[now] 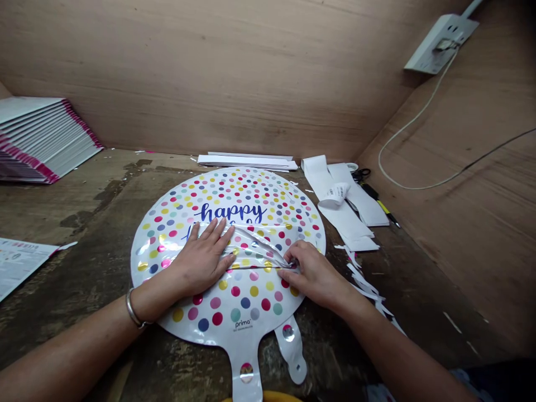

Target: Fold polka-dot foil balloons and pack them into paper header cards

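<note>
A flat, uninflated foil balloon (pixel 251 301), white with coloured dots and blue "happy" lettering, lies on the table with its neck toward me. Across its middle is a folded strip of the same dotted foil (pixel 259 237), creased along a slanting line; I cannot tell whether it is part of another balloon. My left hand (pixel 205 254) lies flat on the strip's left part, fingers spread. At the strip's lower right, my right hand (pixel 307 273) pinches the foil edge between thumb and fingers. A second neck tab (pixel 291 349) sticks out from underneath at the lower right.
Folded cartons or leaflets with pink edges (pixel 46 139) are stacked at the back left. A printed sheet (pixel 20 265) lies at the left edge. White paper strips (pixel 347 206), scissors (pixel 360 174) and a yellow-black cutter or pen (pixel 383 209) lie at right. A power strip (pixel 441 44) with a cable hangs above.
</note>
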`<state>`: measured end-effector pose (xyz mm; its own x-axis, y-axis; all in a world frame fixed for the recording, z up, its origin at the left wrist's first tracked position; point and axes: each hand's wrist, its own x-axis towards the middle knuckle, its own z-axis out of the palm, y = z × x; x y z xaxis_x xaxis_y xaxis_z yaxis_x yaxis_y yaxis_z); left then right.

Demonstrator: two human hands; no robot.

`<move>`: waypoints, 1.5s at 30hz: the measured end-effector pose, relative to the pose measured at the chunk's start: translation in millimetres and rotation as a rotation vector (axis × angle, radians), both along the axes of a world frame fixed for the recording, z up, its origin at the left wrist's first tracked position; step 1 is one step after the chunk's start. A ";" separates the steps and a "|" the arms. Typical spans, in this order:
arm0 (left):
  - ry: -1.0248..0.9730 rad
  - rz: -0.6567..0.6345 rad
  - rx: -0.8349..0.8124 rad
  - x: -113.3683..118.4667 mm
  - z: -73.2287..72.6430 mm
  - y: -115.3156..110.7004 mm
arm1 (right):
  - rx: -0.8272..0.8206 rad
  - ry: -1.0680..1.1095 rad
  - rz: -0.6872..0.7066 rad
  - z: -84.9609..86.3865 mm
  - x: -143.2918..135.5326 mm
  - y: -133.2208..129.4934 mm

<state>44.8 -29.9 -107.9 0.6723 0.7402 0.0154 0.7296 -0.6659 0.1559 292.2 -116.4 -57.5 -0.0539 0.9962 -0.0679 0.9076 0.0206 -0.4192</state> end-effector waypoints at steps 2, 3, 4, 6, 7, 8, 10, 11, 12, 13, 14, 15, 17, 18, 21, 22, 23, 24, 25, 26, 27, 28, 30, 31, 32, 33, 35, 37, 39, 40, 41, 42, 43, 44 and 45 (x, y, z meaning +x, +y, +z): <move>0.008 0.002 -0.004 0.4 1.3 -0.5 | -0.011 -0.005 -0.024 -0.1 -3.0 -1.0; 0.009 0.002 -0.005 0.5 1.8 -0.6 | -0.008 -0.017 -0.038 -1.1 -4.5 -1.0; 0.007 0.001 -0.005 0.6 2.1 -0.6 | 0.003 -0.036 -0.045 -2.6 -5.3 -0.6; 0.001 0.001 -0.006 0.5 2.1 -0.4 | 0.053 -0.123 -0.049 -6.7 -3.5 1.4; -0.001 0.002 -0.008 0.4 1.9 -0.1 | 0.085 -0.179 -0.051 -8.7 -0.5 2.8; -0.003 0.002 -0.008 0.3 1.6 0.0 | 0.118 -0.235 -0.058 -10.2 3.8 4.2; -0.005 0.002 -0.006 0.0 1.0 0.2 | 0.172 -0.320 -0.096 -10.8 13.3 5.8; -0.006 0.001 -0.005 -0.1 0.7 0.2 | 0.191 -0.346 -0.126 -9.9 17.0 5.8; -0.008 0.001 -0.002 -0.2 0.6 0.1 | 0.215 -0.354 -0.152 -8.6 18.8 4.9; -0.010 0.001 0.000 -0.2 0.6 -0.1 | 0.250 -0.346 -0.168 -7.2 18.2 3.2; -0.012 0.002 0.002 -0.2 0.7 -0.3 | 0.287 -0.319 -0.169 -6.2 15.2 0.9; -0.013 0.003 0.004 -0.1 0.9 -0.5 | 0.319 -0.275 -0.155 -5.9 10.3 -1.7; -0.009 0.007 0.004 0.2 1.3 -0.7 | 0.329 -0.175 -0.104 -8.0 -2.0 -6.6; -0.005 0.008 0.004 0.4 1.4 -0.8 | 0.302 -0.135 -0.082 -10.1 -7.4 -8.2; 0.006 0.005 0.002 0.9 2.0 -0.8 | 0.194 -0.084 -0.076 -15.5 -13.7 -8.4; 0.007 0.005 0.000 1.0 2.2 -0.8 | 0.169 -0.071 -0.081 -16.1 -12.6 -7.4; 0.008 0.006 -0.003 1.1 2.6 -0.7 | 0.151 -0.059 -0.087 -15.8 -10.7 -6.2; 0.010 0.008 -0.007 1.1 2.9 -0.8 | 0.135 -0.051 -0.091 -15.0 -8.6 -5.1; 0.013 0.012 -0.011 1.1 3.2 -0.8 | 0.125 -0.045 -0.093 -14.0 -6.9 -4.2; 0.016 0.014 -0.013 0.9 3.4 -0.8 | 0.121 -0.041 -0.097 -13.2 -5.8 -3.5; 0.019 0.016 -0.014 0.7 3.3 -0.9 | 0.128 -0.040 -0.101 -12.7 -5.4 -3.0; 0.020 0.016 -0.013 0.5 3.1 -0.9 | 0.147 -0.039 -0.104 -12.7 -5.7 -2.5; 0.014 0.009 -0.003 -0.1 1.9 -0.8 | 0.208 -0.034 -0.090 -14.1 -7.0 -1.1; 0.010 0.004 0.003 -0.2 1.1 -0.7 | 0.241 -0.031 -0.074 -15.1 -7.4 0.1; 0.008 0.002 0.010 -0.4 0.3 -0.5 | 0.266 -0.030 -0.052 -15.8 -7.0 1.9; 0.007 0.001 0.016 -0.4 -0.4 -0.4 | 0.279 -0.040 -0.029 -16.1 -5.5 4.1; 0.013 0.002 0.020 -0.2 -1.2 -0.2 | 0.265 -0.127 0.006 -14.7 0.7 9.3; 0.022 0.008 0.019 0.1 -0.9 -0.3 | 0.234 -0.256 0.002 -10.3 9.8 13.5; 0.031 0.011 0.017 0.5 0.1 -0.8 | 0.242 -0.381 -0.066 -4.3 16.4 13.7; 0.034 0.011 0.015 0.7 0.7 -1.1 | 0.273 -0.419 -0.106 -1.6 16.8 11.9; 0.037 0.009 0.012 0.9 1.1 -1.4 | 0.319 -0.429 -0.129 0.4 14.4 8.7; 0.040 0.009 0.009 1.0 1.4 -1.8 | 0.367 -0.421 -0.108 1.1 9.3 4.6; 0.041 0.012 0.009 1.1 1.5 -2.1 | 0.411 -0.395 -0.035 0.4 1.8 -0.2; 0.042 0.015 0.009 1.1 1.4 -2.3 | 0.436 -0.357 0.091 -1.7 -7.0 -5.1; 0.042 0.018 0.011 1.1 1.2 -2.4 | 0.435 -0.318 0.235 -5.0 -15.6 -9.7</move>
<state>45.8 -32.3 -106.7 0.6590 0.7521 -0.0045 0.7473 -0.6540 0.1174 276.6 -126.1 -62.5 -0.3207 0.8998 0.2959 0.9376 0.3458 -0.0352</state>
